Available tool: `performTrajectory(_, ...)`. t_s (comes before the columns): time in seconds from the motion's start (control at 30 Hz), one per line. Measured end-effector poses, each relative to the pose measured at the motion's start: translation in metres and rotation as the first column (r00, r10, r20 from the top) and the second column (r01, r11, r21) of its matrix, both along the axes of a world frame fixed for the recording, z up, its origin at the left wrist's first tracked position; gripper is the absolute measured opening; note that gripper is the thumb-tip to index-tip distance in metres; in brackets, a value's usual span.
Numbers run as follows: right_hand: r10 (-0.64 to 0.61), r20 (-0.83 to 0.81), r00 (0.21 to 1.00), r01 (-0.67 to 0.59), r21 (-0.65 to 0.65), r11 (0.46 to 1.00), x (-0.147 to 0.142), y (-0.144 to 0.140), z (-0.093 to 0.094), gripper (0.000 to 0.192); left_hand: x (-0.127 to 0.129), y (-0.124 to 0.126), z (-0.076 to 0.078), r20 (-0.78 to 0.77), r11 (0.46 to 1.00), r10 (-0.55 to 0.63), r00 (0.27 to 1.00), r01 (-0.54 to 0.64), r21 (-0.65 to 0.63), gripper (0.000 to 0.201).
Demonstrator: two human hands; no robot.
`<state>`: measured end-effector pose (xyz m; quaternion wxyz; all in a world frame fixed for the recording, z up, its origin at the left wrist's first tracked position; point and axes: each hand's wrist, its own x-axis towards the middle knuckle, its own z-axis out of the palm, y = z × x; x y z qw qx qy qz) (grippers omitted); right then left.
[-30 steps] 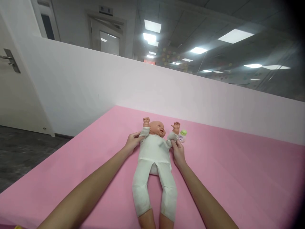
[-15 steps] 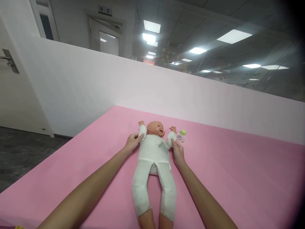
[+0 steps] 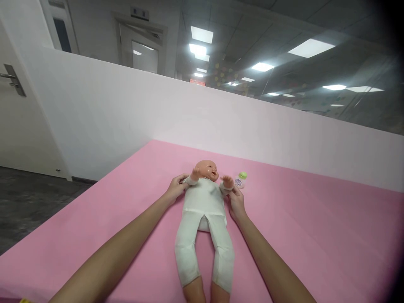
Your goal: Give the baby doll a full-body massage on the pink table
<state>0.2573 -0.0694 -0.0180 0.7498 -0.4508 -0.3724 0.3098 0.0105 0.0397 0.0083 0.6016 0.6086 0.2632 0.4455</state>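
Observation:
A baby doll (image 3: 204, 200) with a white cloth body lies on its back on the pink table (image 3: 126, 219), head toward the wall. My left hand (image 3: 177, 187) grips the doll's arm on the left side; that arm is bent up, its small hand beside the head. On the other side my right hand (image 3: 236, 203) is closed round the doll's other arm, which is also raised. Some of my fingertips are hidden behind the doll's sleeves. Just beyond my right hand lies a small clear bottle (image 3: 240, 181) with a green cap.
A low white partition wall (image 3: 252, 126) runs behind the table. To the left stands a door (image 3: 25, 122) with a metal handle, above a dark floor (image 3: 34, 202). A bit of something yellow (image 3: 24, 301) shows at the bottom left corner.
Both doll arms have swung from lying up beside the head to pointing upward and forward over the chest. My hands have stayed at its arms; the body and bottle lie as before.

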Motion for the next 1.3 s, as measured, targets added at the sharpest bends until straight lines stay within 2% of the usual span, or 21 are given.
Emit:
performTrajectory(0.13, 0.018, 0.021, 1.000, -0.018, 0.004, 1.000, -0.0002, 0.0005, -0.0006, 0.034, 0.0018, 0.0031, -0.0046, -0.022, 0.999, 0.028, 0.999, -0.028, -0.017, 0.039)
performTrajectory(0.23, 0.030, 0.019, 0.999, -0.030, 0.009, 0.999, -0.0017, 0.0001, 0.0015, 0.034, 0.0019, 0.0037, -0.0050, -0.020, 0.999, 0.023, 1.000, -0.023, 0.028, 0.043)
performTrajectory(0.33, -0.017, -0.032, 0.999, 0.017, 0.003, 1.000, -0.0017, 0.0009, 0.0018, 0.039, 0.0024, 0.0037, -0.0056, -0.002, 0.994, 0.080, 0.997, -0.080, 0.077, 0.045)
performTrajectory(0.47, -0.088, -0.069, 0.994, 0.089, 0.015, 0.996, -0.0002, 0.0030, -0.0009, 0.036, 0.0040, 0.0044, -0.0085, 0.025, 0.974, 0.196, 0.980, -0.198, 0.113, 0.037)
performTrajectory(0.67, -0.103, -0.037, 0.994, 0.103, 0.009, 0.995, -0.0019, 0.0019, -0.0006, 0.038, 0.0031, 0.0014, -0.0057, 0.035, 0.954, 0.233, 0.972, -0.236, 0.185, 0.027)
performTrajectory(0.83, -0.153, -0.043, 0.987, 0.151, -0.049, 0.987, -0.0037, 0.0005, 0.0025, 0.040, 0.0002, -0.0019, -0.0017, -0.052, 0.945, 0.281, 0.958, -0.267, 0.190, 0.036)
performTrajectory(1.03, -0.135, -0.056, 0.989, 0.132, -0.059, 0.990, -0.0038, -0.0003, 0.0046, 0.043, -0.0017, -0.0026, -0.0019, -0.209, 0.923, 0.352, 0.912, -0.301, 0.238, 0.043)
performTrajectory(1.3, -0.141, -0.033, 0.989, 0.138, -0.084, 0.987, -0.0027, -0.0013, 0.0045, 0.041, -0.0016, -0.0027, -0.0009, -0.237, 0.921, 0.354, 0.905, -0.293, 0.257, 0.045)
